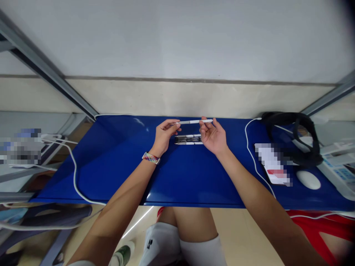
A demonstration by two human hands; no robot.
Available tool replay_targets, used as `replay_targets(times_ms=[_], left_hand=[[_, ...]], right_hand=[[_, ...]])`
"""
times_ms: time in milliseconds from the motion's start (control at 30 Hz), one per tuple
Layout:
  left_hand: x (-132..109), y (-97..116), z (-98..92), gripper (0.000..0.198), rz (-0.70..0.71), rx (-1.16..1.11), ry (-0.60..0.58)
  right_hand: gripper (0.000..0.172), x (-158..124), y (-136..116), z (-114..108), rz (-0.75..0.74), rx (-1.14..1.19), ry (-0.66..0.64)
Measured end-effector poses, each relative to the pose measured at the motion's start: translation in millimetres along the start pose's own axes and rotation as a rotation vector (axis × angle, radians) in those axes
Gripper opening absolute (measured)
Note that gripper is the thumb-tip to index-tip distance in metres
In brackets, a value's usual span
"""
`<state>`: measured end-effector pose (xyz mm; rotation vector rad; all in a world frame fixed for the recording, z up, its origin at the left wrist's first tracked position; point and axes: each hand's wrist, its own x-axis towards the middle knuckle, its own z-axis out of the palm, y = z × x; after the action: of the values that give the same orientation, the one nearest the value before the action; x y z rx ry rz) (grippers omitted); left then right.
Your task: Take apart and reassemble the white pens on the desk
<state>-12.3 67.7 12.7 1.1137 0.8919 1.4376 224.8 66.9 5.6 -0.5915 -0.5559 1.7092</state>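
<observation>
A white pen (191, 122) is held level above the blue table, stretched between my two hands. My left hand (165, 135) pinches its left end, where the tip is, between thumb and fingers. At the other end, the thumb and fingers of my right hand (213, 135) close around the white barrel. Just below lie several similar pens (188, 139) side by side on the table, dark tips to the left. Their right ends are hidden behind my right hand. A colourful woven band (151, 158) circles my left wrist.
On the right of the blue table (111, 162) are a phone (273, 166), a white mouse (308, 179), a black headset-like strap (294, 136) and a white cable (251, 147). Another white cable (74, 170) crosses the left edge. A wall (177, 98) stands behind.
</observation>
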Motion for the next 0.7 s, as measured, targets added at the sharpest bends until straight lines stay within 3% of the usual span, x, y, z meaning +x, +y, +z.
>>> replay_targets(times_ms=[100, 267, 367, 500, 700], left_hand=[[0, 0, -0.6, 0.030, 0.002, 0.003, 0.002], [-1, -3, 0.8, 0.026, 0.021, 0.024, -0.032], [-2, -4, 2.2, 0.025, 0.029, 0.028, -0.045], [-2, -2, 2.2, 0.025, 0.016, 0.028, -0.015], [-1, -4, 0.7, 0.024, 0.022, 0.035, -0.030]], right_hand=[[0.035, 0, 1, -1, 0.011, 0.006, -0.012], [0.026, 4, 3, -4, -0.001, 0.099, 0.034], [0.031, 4, 4, -4, -0.005, 0.121, 0.062], [0.041, 3, 5, -6, 0.009, 0.099, 0.019], [0.034, 5, 6, -11, -0.052, -0.041, -0.003]])
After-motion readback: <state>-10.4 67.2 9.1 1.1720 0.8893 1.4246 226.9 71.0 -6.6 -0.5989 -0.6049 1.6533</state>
